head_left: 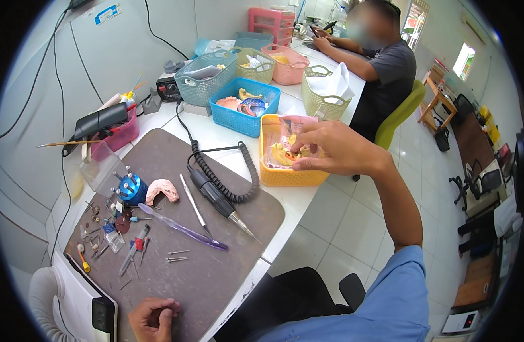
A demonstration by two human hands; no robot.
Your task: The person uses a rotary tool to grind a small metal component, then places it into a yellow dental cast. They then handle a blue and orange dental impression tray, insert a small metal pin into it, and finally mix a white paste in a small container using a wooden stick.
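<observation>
My right hand [336,147] reaches into a yellow-orange basket [293,178] at the table's right edge. Its thumb and fingers are closed about a yellowish dental cast [282,155] with red marks, lying among pink-printed packets [296,125]. My fingers cover part of that cast. Low in the view, my left hand [154,320] rests on the brown mat [216,285], fingers curled in, with nothing visible in them. Beyond it lie loose metal pins [176,259]. A pink dental cast [162,192], a slim metal tool [195,205], a purple toothbrush-like handle [182,227] and a corded handpiece [219,196] lie farther up the mat.
Small burs and bits surround a blue bur block [132,189] at the left. A blue basket [245,122] with dental models stands behind, near more baskets [208,80]. A white machine with a hose [45,290] sits lower left. A seated person [381,62] holds a phone across the table.
</observation>
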